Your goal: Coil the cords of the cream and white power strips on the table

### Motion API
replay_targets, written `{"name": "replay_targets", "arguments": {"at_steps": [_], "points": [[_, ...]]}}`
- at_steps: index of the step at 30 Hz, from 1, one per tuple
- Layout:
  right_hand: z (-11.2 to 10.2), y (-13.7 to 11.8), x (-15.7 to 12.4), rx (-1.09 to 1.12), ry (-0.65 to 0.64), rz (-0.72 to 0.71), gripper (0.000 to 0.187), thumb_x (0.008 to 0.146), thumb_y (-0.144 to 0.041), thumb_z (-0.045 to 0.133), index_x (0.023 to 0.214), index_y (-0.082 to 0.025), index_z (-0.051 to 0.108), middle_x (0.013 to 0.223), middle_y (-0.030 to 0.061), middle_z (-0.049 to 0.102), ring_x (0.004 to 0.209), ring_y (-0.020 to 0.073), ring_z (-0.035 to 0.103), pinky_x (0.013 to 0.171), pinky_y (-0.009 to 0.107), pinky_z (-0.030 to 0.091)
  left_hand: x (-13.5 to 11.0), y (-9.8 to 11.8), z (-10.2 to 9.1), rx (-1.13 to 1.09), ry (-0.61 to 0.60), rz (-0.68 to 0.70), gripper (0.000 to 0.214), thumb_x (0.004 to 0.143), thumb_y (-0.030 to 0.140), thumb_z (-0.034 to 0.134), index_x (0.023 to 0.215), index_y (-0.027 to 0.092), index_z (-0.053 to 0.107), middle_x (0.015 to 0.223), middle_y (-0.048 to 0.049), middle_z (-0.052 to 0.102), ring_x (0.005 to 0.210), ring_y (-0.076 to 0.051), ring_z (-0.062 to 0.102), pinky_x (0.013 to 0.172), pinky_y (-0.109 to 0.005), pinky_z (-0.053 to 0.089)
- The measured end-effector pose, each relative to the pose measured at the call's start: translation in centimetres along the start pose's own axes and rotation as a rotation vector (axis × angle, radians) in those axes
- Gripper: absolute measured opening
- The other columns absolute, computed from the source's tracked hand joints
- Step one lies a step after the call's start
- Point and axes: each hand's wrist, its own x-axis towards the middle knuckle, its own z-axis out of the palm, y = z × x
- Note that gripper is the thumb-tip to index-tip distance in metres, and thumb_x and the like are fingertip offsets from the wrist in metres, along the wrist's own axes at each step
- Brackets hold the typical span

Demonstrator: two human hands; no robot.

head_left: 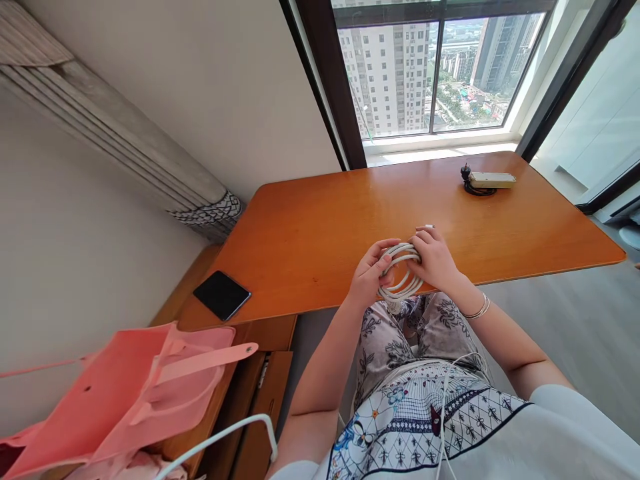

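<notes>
A coiled white cable (401, 288) is held up near the front edge of the wooden table (320, 227). My left hand (373, 270) grips the coil's left side, with the thumb across the loops. On the upper right side of the coil, my right hand (434, 259) has its fingers curled round the loops. A small white piece (429, 227) shows at the right hand's fingertips; it may be a cable end, but I cannot make it out. Below the coil, a pale end (395, 307) hangs over my lap.
A power strip (493, 180) with a black cord and plug lies at the table's back right. A black tablet or phone (222, 295) rests at the left front corner. Left of the table are a pink bag (135, 387) and a white curved tube (220, 437). A window (435, 73) stands behind.
</notes>
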Motion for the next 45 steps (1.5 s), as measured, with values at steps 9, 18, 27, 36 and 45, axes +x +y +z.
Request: {"name": "replay_targets", "arguments": {"at_steps": [9,18,27,36,45], "points": [[-2.5,-1.1,1.7,-0.234,-0.291,-0.042,0.021,0.087,-0.018,0.052,0.104,-0.013,0.063,0.104,0.0165,0.070,0.109,0.0332,0.053,0.094,0.042,0.039,0.4,-0.8,-1.7,0.270,0.064,0.012,0.062,0.080,0.056,0.075,0.128,0.019,0.062,0.075,0.0043,0.055,0.045,-0.003,0.042,0.044,-0.020,0.043],[-3.2,-0.1,2.1,-0.067,-0.361,-0.076,0.014,0.090,-0.026,0.058,0.100,-0.018,0.062,0.092,0.0102,0.070,0.087,0.0255,0.061,0.078,0.034,0.041,0.7,-0.5,-0.7,0.376,0.263,0.217,0.049,0.079,0.058,0.075,0.106,0.017,0.077,0.051,0.0066,0.043,0.042,-0.005,0.036,0.041,-0.019,0.028],[-4.3,3.2,1.9,1.005,-0.590,0.028,0.060,0.082,-0.056,0.072,0.125,-0.015,0.063,0.111,0.0085,0.071,0.105,0.0229,0.064,0.092,0.036,0.051,0.6,0.8,-0.1,0.187,0.277,0.148,0.047,0.075,0.053,0.080,0.103,0.016,0.078,0.050,0.0078,0.039,0.039,-0.004,0.031,0.037,-0.018,0.022],[-2.3,3.2,0.7,1.015,-0.410,0.167,0.065,0.074,-0.046,0.082,0.130,-0.017,0.064,0.118,0.0091,0.069,0.106,0.0230,0.063,0.095,0.038,0.052,0.9,0.1,-0.2,0.147,0.323,0.108,0.059,0.073,0.056,0.080,0.116,0.016,0.074,0.055,0.0084,0.040,0.039,-0.002,0.029,0.036,-0.016,0.022],[-1.5,2.2,0.4,0.950,-0.265,0.203,0.056,0.076,-0.043,0.079,0.123,-0.016,0.066,0.104,0.0071,0.072,0.091,0.0210,0.067,0.086,0.037,0.054,0.5,1.0,0.0,0.181,0.281,-0.003,0.056,0.083,0.061,0.069,0.114,0.015,0.071,0.058,0.0058,0.048,0.039,-0.003,0.030,0.037,-0.018,0.027]]}}
